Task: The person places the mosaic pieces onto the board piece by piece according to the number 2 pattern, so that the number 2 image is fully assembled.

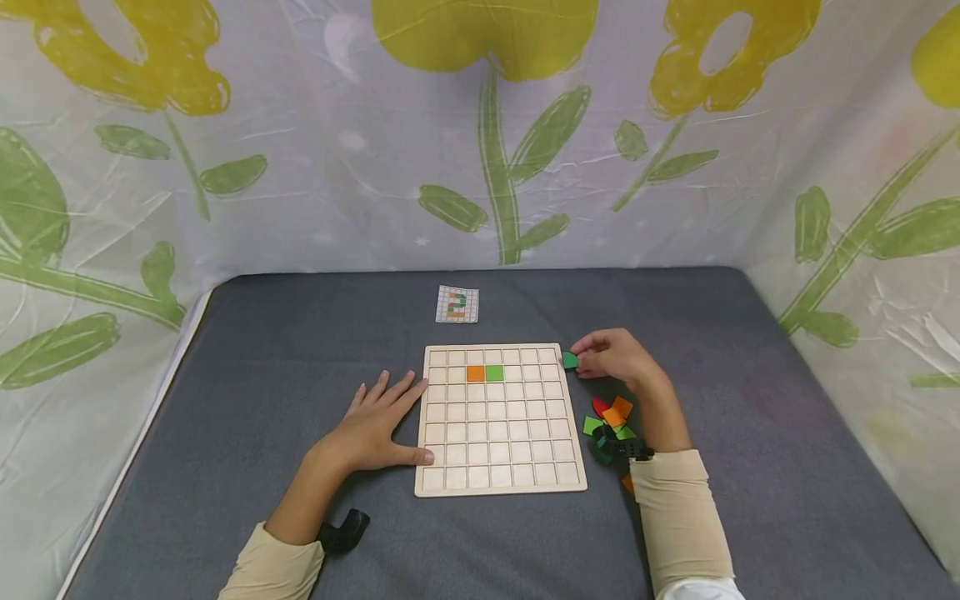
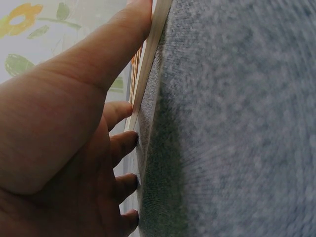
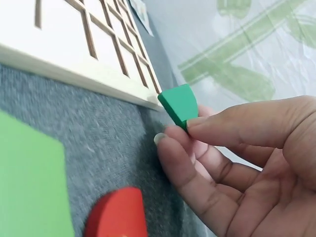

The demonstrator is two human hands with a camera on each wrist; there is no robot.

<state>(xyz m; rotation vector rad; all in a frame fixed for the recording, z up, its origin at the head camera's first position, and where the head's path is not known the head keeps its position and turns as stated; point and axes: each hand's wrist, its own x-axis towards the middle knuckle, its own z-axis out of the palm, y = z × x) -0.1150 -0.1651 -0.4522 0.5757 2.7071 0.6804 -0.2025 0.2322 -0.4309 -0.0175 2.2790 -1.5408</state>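
My right hand [image 1: 617,357] pinches a dark green block [image 3: 180,102] between thumb and fingers, just off the board's upper right edge in the head view. The block has one curved side. A wooden grid board [image 1: 498,492] lies in front of me, with an orange square [image 1: 476,373] and a light green square [image 1: 494,372] side by side in its second row. Spread out at the board's left edge, my left hand [image 1: 375,429] rests its thumb on the lower left rim; the index fingertip touches the side higher up.
A small pile of coloured blocks [image 1: 619,412], red, orange and green, lies right of the board, partly hidden by the right wrist strap. Beyond the board lies a pattern card [image 1: 457,305]. A flower-printed curtain [image 1: 337,167] stands behind the grey table [image 1: 300,333].
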